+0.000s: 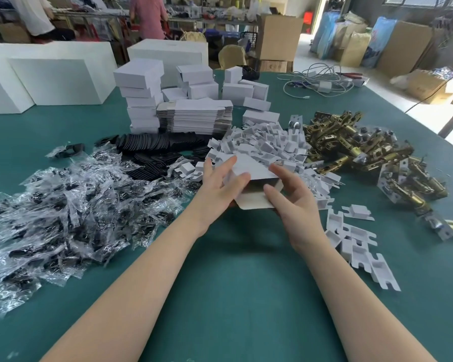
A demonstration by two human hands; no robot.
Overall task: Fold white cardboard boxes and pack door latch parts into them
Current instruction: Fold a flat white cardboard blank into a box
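Between my two hands I hold a white cardboard box (pixel 254 169), partly folded, its open end and a flap toward me. My left hand (pixel 220 184) lies against its left side with straight fingers on top. My right hand (pixel 289 192) holds its right side, thumb at the open front. Brass door latches (pixel 356 150) lie heaped at the right. White cardboard inserts (pixel 267 145) are piled just behind the box. A stack of flat box blanks (pixel 196 118) sits further back.
Clear bags of black parts (pixel 63 215) cover the left of the green table (pixel 233 278). Black plates (pixel 152 150) lie behind them. Folded white boxes (pixel 141 95) are stacked at the back, more loose inserts (pixel 358 244) at my right, cables (pixel 319 79) far right.
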